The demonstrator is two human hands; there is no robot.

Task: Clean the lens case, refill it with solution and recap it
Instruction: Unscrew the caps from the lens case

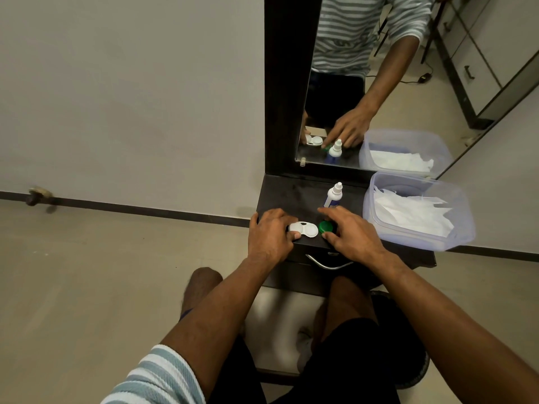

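The white case [303, 229] lies on the dark worktop [294, 196], its left end pinched by the left hand [269, 236], while the right hand [351, 233] just beside it curls thumb and fingers round a green cap [326, 227], with the bottle [333, 196] standing behind.

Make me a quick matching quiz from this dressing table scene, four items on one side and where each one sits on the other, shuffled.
Items:
1. lens case
2. green cap
3. solution bottle
4. tissues

Places:
A. inside the clear plastic tub
B. standing upright behind the right hand
C. between the right hand's thumb and fingers
D. held at its end by the left hand

Pairs: 1-D, 2-C, 3-B, 4-A
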